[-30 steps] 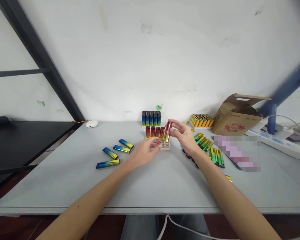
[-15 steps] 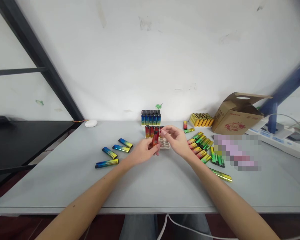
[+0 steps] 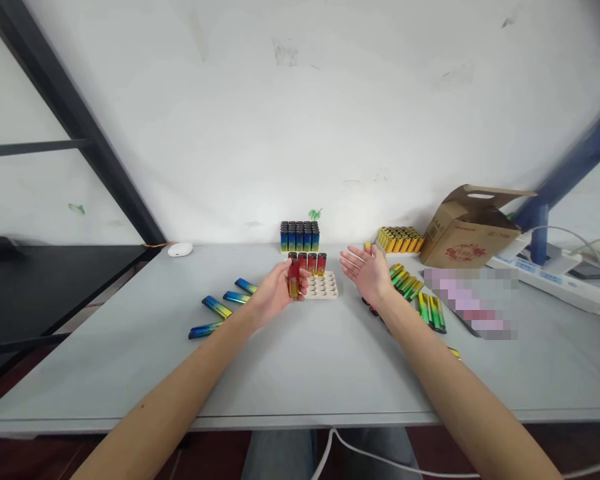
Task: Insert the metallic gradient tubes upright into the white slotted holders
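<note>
My left hand point(image 3: 275, 288) is closed around a red and gold lighter point(image 3: 294, 279), held upright in front of the white tray point(image 3: 330, 288) with round-cornered slots. Along the tray's back row stand several red lighters point(image 3: 312, 265). My right hand point(image 3: 367, 272) is open and holds nothing, its fingers stretched leftward and its palm showing, to the right of the tray. Under and beside the right wrist lie loose green and gold lighters point(image 3: 407, 283); some red ones there are mostly hidden by my forearm.
Blue lighters point(image 3: 300, 239) stand packed by the wall, and a block of yellow lighters point(image 3: 401, 241) sits beside an open cardboard box point(image 3: 473, 237). Loose blue and yellow lighters point(image 3: 217, 307) lie at left. A white case point(image 3: 180, 249) and a power strip point(image 3: 550, 283) are farther out.
My right hand has let go and moved right, away from the lighter, with its fingers opening. My left hand has shifted slightly left, still holding the lighter. More of the tray shows.
</note>
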{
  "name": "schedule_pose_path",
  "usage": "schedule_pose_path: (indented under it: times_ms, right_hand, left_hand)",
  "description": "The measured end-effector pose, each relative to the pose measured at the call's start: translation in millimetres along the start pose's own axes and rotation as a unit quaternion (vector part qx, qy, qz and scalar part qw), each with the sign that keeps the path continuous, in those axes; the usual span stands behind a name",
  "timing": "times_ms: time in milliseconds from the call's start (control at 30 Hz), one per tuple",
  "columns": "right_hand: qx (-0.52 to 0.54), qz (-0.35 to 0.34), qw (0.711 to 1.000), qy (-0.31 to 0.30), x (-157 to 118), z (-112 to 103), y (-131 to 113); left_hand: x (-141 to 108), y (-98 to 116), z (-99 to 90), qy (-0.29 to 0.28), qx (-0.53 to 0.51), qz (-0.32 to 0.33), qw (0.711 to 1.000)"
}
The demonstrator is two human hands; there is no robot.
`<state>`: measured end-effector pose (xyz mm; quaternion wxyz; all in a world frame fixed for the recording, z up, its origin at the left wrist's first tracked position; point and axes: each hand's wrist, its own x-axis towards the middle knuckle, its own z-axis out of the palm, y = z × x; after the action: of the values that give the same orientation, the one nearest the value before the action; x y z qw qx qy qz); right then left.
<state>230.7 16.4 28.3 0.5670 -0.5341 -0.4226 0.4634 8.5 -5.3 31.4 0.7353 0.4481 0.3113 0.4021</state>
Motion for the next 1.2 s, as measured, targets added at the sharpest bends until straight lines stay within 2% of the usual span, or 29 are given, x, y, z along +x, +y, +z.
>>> schedule_pose_path:
  times_ms: [233, 300, 467, 700, 833, 1000, 1200]
  right_hand:
    - [-0.02, 0.0, 1.0, -0.016, 3.1, 1.4, 5.4]
    - [0.005, 0.013, 1.0, -0.011, 2.5, 2.2, 5.5]
    - [0.072, 0.04, 0.997, 0.005, -0.3, 4.2, 4.7]
    - [0.144, 0.071, 0.987, 0.005, -4.0, 5.8, 2.1]
    - [0.165, 0.08, 0.983, 0.0, -6.4, 7.8, -0.8]
    - [0.201, 0.108, 0.973, 0.018, -8.6, 11.4, -4.6]
    - [0.22, 0.111, 0.969, 0.013, -7.9, 12.4, -3.0]
  left_hand:
    - [-2.4, 3.4, 4.1, -0.017, -0.043, -0.045, 0.998]
    - [-2.7, 2.5, 5.2, -0.023, -0.033, -0.049, 0.998]
    - [-1.1, -2.6, 6.2, -0.01, 0.01, -0.012, 1.0]
    - [-3.4, -2.1, 6.9, -0.039, -0.024, -0.051, 0.998]
    - [-2.6, -2.9, 7.5, -0.021, -0.029, -0.058, 0.998]
    - [-3.0, -3.9, 11.3, 0.027, -0.016, -0.026, 0.999]
    - [-4.0, -4.2, 14.4, 0.035, 0.007, -0.007, 0.999]
